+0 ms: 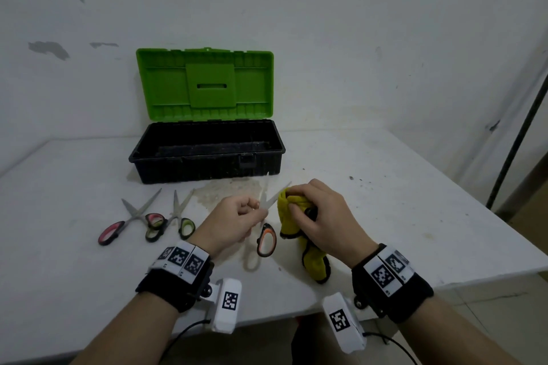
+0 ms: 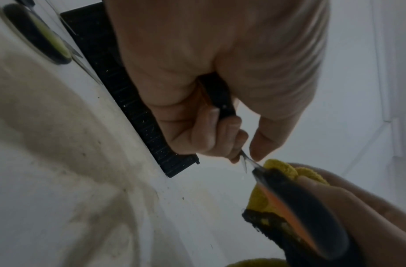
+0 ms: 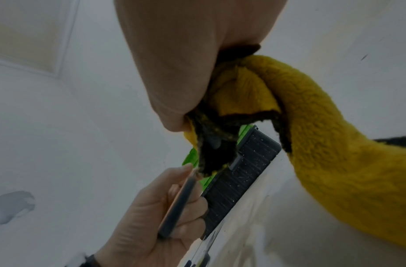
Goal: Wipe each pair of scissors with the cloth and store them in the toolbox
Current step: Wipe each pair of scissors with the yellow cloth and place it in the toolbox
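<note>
Orange-handled scissors (image 1: 267,241) are held above the table with their blades spread, pointing up toward the toolbox. My left hand (image 1: 255,210) pinches them near the pivot; in the left wrist view its curled fingers (image 2: 220,137) grip a dark shank with a blade tip poking out. My right hand (image 1: 296,204) grips a bunched yellow cloth (image 1: 314,264) with black trim, pressed around one blade. The cloth's tail (image 3: 334,162) hangs down to the table. The black toolbox (image 1: 192,170) stands open behind, and its green lid (image 1: 204,84) leans on the wall.
Pink-handled scissors (image 1: 130,219) and green-handled scissors (image 1: 178,216) lie half open on the white table, left of my hands. A brownish stain (image 1: 228,190) marks the table in front of the toolbox. The table's edge runs at the right, beside a dark pole (image 1: 519,133).
</note>
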`<state>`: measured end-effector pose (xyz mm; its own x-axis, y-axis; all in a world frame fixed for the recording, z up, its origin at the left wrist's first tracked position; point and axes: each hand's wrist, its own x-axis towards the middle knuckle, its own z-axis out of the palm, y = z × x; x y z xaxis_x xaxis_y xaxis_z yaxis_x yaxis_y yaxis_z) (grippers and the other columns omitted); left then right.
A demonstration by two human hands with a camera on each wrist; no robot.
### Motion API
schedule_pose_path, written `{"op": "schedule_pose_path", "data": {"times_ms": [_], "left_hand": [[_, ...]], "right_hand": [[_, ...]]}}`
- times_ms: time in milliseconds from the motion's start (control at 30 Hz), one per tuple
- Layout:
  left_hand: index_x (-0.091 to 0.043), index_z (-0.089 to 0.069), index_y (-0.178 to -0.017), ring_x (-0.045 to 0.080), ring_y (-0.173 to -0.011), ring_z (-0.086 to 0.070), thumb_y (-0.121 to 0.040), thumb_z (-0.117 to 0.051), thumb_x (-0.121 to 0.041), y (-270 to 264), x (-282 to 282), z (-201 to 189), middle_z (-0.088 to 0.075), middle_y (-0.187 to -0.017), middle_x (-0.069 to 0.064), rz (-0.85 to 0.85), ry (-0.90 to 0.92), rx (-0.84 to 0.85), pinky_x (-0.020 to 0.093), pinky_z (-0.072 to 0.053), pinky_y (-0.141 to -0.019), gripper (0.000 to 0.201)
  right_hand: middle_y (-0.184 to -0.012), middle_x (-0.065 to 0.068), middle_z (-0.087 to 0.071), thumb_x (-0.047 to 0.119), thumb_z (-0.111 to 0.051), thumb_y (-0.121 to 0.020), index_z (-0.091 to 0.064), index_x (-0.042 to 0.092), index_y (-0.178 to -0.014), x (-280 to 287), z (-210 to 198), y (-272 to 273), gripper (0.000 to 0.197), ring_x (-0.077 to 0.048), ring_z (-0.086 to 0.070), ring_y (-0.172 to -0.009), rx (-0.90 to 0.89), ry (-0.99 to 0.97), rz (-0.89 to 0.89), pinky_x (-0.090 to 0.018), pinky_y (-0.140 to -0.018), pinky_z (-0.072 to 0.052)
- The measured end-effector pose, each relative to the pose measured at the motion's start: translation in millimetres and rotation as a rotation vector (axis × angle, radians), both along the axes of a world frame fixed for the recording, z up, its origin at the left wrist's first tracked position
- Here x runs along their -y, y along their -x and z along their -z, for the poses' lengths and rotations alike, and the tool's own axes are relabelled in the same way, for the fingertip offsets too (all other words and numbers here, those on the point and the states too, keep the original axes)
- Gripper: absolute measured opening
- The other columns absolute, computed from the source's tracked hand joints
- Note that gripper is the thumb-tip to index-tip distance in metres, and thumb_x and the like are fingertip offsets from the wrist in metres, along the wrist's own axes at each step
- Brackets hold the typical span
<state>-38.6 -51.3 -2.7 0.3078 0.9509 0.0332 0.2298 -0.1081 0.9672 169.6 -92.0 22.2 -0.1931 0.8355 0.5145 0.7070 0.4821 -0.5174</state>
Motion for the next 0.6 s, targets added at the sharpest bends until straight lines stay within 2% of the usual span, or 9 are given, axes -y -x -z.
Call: {"op": "schedule_pose_path", "data": {"times_ms": [67, 133, 300, 400, 600], "left_hand": [[-0.012, -0.056, -0.085, 0.013, -0.048, -0.042, -0.093, -0.069, -0.018, -1, -2, 2, -0.051, -0.053, -0.006, 0.012, -0.012, 0.014, 0.024, -0.036, -0.046, 0.016], [-0.011, -0.055, -0.086, 0.013, -0.048, -0.042, -0.091, -0.072, -0.019, -1, -2, 4, -0.052, -0.053, -0.006, 0.021, -0.009, 0.029, 0.025, -0.037, -0.046, 0.019], [-0.012, -0.056, -0.086, 0.01, -0.048, -0.044, -0.087, -0.077, -0.023, -2, -3, 6, -0.055, -0.056, -0.006, 0.034, -0.001, 0.037, 0.024, -0.038, -0.046, 0.024], [-0.012, -0.055, -0.084, 0.008, -0.048, -0.045, -0.087, -0.077, -0.021, -3, -4, 7, -0.055, -0.057, -0.006, 0.037, -0.029, 0.026, 0.024, -0.039, -0.047, 0.024], [-0.012, -0.057, -0.084, 0.012, -0.053, -0.046, -0.088, -0.076, -0.019, -4, -4, 11, -0.057, -0.058, -0.006, 0.036, -0.125, -0.025, 0.026, -0.039, -0.049, 0.02]], "right_hand": [[-0.104, 0.008, -0.059, 0.022, -0.063, -0.092, -0.057, 0.019, -0.128, 0, 3, 1, 0.036, -0.002, -0.053, -0.09, 0.03, 0.014, -0.011, -0.01, -0.081, -0.04], [-0.108, 0.006, -0.06, 0.024, -0.064, -0.092, -0.053, 0.017, -0.134, 0, 5, 2, 0.044, -0.002, -0.052, -0.094, 0.051, 0.034, -0.001, -0.012, -0.084, -0.041], [-0.103, 0.005, -0.059, 0.026, -0.065, -0.092, -0.061, 0.02, -0.118, 0, 6, 6, 0.027, -0.008, -0.055, -0.089, 0.099, -0.029, 0.009, -0.02, -0.077, -0.048], [-0.104, 0.004, -0.056, 0.032, -0.064, -0.092, -0.061, 0.022, -0.117, 2, 8, 12, 0.027, -0.012, -0.057, -0.088, 0.101, -0.014, 0.017, -0.029, -0.076, -0.052], [-0.112, 0.004, -0.055, 0.033, -0.062, -0.094, -0.061, 0.025, -0.119, 3, 15, 16, 0.026, -0.014, -0.058, -0.091, 0.135, 0.006, 0.041, -0.032, -0.077, -0.054]]}}
